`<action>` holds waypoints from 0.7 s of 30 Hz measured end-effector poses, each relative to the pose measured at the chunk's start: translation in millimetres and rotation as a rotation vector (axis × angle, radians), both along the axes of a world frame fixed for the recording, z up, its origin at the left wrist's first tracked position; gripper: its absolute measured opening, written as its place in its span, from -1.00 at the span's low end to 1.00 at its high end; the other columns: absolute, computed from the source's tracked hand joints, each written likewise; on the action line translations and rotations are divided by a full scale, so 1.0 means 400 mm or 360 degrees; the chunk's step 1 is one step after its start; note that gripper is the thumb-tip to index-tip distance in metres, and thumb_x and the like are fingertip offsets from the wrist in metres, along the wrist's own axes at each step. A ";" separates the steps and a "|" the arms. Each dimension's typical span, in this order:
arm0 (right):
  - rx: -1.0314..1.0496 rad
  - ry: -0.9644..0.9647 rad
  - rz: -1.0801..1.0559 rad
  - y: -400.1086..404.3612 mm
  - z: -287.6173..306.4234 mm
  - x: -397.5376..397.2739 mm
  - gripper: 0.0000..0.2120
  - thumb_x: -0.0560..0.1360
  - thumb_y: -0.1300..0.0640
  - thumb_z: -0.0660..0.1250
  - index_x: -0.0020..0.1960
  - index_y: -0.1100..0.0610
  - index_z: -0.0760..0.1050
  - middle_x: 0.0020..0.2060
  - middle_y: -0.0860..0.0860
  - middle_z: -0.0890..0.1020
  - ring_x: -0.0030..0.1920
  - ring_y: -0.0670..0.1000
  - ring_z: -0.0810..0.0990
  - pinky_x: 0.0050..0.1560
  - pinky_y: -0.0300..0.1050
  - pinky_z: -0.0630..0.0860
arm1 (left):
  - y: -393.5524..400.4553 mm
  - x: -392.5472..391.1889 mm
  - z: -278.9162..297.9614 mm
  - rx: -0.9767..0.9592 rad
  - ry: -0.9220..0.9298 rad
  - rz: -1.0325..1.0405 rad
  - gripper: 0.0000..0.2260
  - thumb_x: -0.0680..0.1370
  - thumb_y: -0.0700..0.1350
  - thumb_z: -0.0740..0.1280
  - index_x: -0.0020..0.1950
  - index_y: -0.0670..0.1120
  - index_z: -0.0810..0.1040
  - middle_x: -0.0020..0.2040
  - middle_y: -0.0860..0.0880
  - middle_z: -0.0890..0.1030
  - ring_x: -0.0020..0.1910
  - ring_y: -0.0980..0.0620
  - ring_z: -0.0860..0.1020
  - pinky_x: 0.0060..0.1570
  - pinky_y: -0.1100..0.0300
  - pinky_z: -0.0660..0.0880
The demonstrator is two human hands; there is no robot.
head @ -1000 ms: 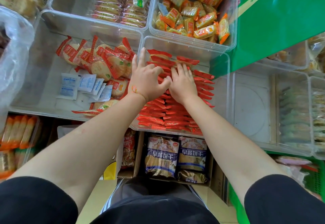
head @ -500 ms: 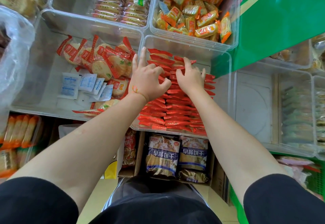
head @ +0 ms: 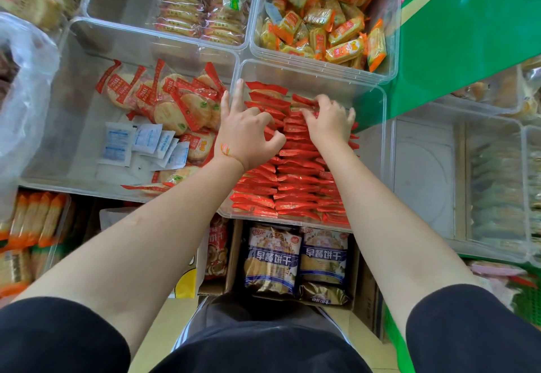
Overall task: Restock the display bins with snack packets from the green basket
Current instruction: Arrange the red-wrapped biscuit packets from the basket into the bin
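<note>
Red snack packets [head: 295, 185] are where we're at: they sit in overlapping rows inside the clear bin [head: 377, 115] in front of us, filling it from the near wall up to roughly where our hands are; the strip of bin past the hands looks bare, so we judge this bin mostly stocked, with the far end left. Our right hand [head: 329, 122] is on the far rows, fingers curled down into the packets, apparently pinching one or two, though we can't tell exactly which. Our left hand [head: 248, 132] is beside it on the left rows: index finger straight along the bin's left wall, the rest curled onto the packet tops, thumb tucked against a packet edge; it looks like pressing and steadying, not lifting. Left of that bin, the next bin [head: 73, 103] holds only a loose pile of round cracker packs [head: 172, 106] and some white sachets [head: 140, 145], so we'd guess it needs filling too. The green basket [head: 527, 299] is just a sliver down at the right, well apart from the bin; contents unclear.
</note>
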State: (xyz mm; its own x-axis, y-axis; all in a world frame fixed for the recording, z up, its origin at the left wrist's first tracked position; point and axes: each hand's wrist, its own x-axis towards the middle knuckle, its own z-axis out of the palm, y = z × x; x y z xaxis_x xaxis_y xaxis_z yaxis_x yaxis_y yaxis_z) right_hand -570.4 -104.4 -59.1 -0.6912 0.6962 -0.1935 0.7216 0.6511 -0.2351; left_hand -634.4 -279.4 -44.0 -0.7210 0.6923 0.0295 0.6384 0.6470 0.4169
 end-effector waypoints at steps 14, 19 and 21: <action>0.0116 0.0153 0.0073 -0.010 0.011 0.001 -0.79 0.61 0.01 0.26 0.14 0.12 0.45 -0.02 0.07 0.61 0.05 0.11 0.49 0.29 0.05 0.33 | -0.001 0.000 0.008 -0.0032 -0.0015 -0.0022 -0.56 0.47 0.16 0.12 -0.03 -0.06 0.70 -0.16 -0.05 0.67 0.57 -0.22 0.07 0.52 -0.20 -0.16; 0.0074 0.0109 0.0305 -0.132 -0.023 0.061 -0.39 0.63 -0.12 -0.08 0.56 0.20 0.14 0.56 0.17 0.16 0.57 0.15 0.07 0.55 0.08 -0.09 | -0.002 0.000 0.012 -0.0048 -0.0010 -0.0025 -0.57 0.46 0.17 0.12 -0.06 -0.04 0.70 -0.13 -0.05 0.67 0.57 -0.22 0.07 0.52 -0.23 -0.14; -0.0008 -0.0025 0.0424 -0.163 -0.056 0.084 -0.28 0.58 -0.22 -0.25 0.62 0.17 -0.05 0.60 0.13 -0.03 0.60 0.10 -0.12 0.56 0.10 -0.21 | -0.003 0.000 0.009 -0.0043 -0.0024 -0.0028 -0.60 0.45 0.14 0.15 -0.06 -0.04 0.70 -0.14 -0.05 0.68 0.57 -0.23 0.08 0.52 -0.23 -0.13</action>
